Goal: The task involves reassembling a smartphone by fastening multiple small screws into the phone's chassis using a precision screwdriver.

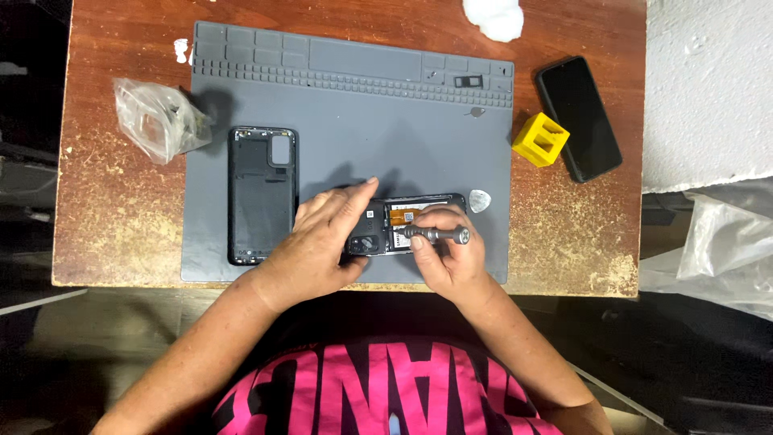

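Left hand (322,246) grips opened phone (403,225) at mat's (362,129) six o'clock; right hand (451,258) pinches metal screwdriver (439,235) on it.

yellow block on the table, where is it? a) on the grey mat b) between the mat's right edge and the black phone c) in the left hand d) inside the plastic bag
b: the yellow block sits on bare wood, between the grey mat and the black phone.
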